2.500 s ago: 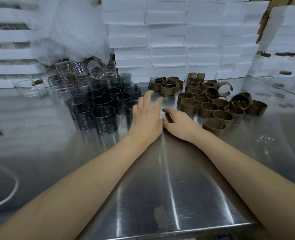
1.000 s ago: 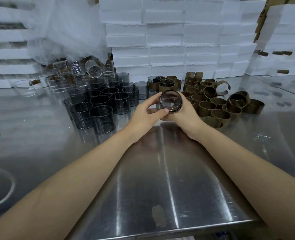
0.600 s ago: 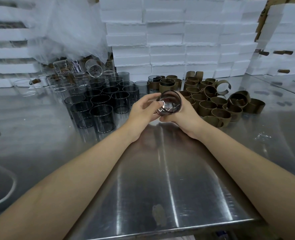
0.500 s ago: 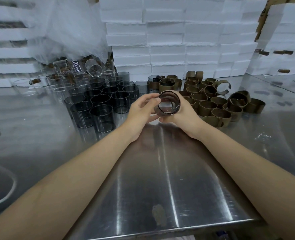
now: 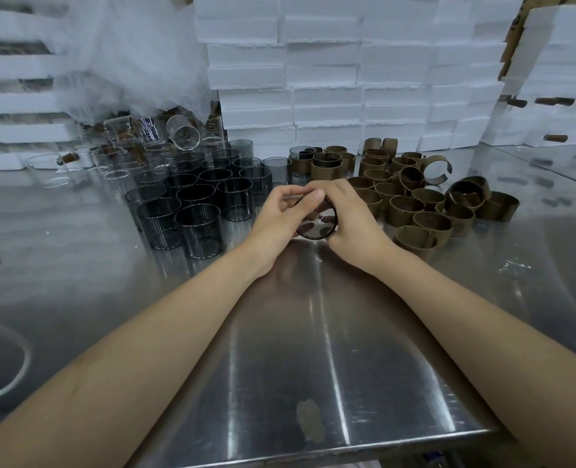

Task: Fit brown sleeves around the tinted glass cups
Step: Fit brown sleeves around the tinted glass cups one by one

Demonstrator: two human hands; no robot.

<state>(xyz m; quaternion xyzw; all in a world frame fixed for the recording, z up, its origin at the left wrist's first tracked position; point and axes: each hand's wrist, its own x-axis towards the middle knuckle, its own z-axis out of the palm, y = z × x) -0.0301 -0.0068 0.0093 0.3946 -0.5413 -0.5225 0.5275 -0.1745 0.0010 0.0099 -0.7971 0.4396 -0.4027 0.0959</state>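
A tinted glass cup (image 5: 315,226) lies on its side between my hands, its round end facing me, just above the steel table (image 5: 313,349). My left hand (image 5: 274,219) grips its left rim and my right hand (image 5: 350,219) wraps its right side. Whether a brown sleeve sits on it is hidden by my fingers. Several bare tinted cups (image 5: 198,204) stand in a cluster to the left. Several loose brown sleeves (image 5: 421,204) lie to the right. A few sleeved cups (image 5: 325,163) stand behind my hands.
Clear glass cups (image 5: 117,157) are piled at the back left under crumpled white wrap (image 5: 127,62). Stacks of white foam boxes (image 5: 347,79) wall off the back. The table's front edge (image 5: 313,454) runs close to me.
From the table my hands lifted a tinted cup and brought it together between them. In the last half second they lowered slightly, and my right fingers closed over the cup's top.
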